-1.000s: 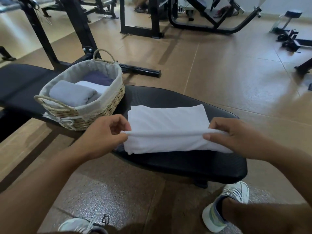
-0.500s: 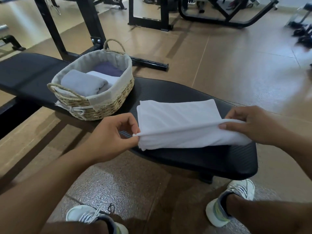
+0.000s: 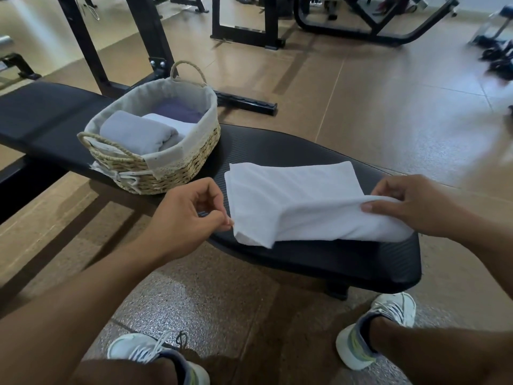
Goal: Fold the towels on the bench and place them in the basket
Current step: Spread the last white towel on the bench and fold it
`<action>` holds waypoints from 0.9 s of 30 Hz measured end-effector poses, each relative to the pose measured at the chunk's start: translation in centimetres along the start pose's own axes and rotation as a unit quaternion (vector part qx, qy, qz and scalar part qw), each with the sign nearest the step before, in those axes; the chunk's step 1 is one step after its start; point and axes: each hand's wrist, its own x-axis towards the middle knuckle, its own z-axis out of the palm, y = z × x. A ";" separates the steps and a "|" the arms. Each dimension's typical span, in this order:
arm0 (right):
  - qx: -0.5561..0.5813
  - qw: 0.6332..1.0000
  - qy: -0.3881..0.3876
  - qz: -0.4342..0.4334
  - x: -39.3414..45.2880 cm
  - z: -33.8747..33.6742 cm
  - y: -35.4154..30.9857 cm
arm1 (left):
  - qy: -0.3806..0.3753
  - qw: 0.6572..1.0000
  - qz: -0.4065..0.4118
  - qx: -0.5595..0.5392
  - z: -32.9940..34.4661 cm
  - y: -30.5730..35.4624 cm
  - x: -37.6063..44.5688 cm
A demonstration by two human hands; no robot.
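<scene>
While the left hand [image 3: 188, 218] pinches the near-left corner of the white towel [image 3: 299, 201] between thumb and fingertips, the right hand [image 3: 413, 204] curls round the lifted near-right edge, thumb on top and fingers tucked under the cloth. The towel lies on the near, rounded end of the black table [image 3: 333, 257], its far part flat and its near edge raised into a soft ridge between the two hands. To fold it well, I judge that both corners should travel together toward the far edge, kept level and lightly taut so the ridge does not sag, then be laid down corner on corner and smoothed flat. Just to the left on the same table stands the woven basket [image 3: 177, 168], close beside the towel, already holding a grey towel [image 3: 136, 134], a white one and a purple one.
</scene>
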 end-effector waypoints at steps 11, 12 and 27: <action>-0.004 1.000 0.011 0.009 -0.4 -0.2 -0.7 | -0.067 0.983 0.094 0.144 3.5 0.5 -1.6; -0.004 1.000 0.011 0.009 -0.4 -0.2 -0.7 | -0.103 0.967 0.134 0.193 4.4 0.2 -2.0; 0.027 0.999 -0.038 0.002 -0.1 -0.2 1.4 | -0.043 0.940 0.211 0.265 9.4 -2.8 -2.3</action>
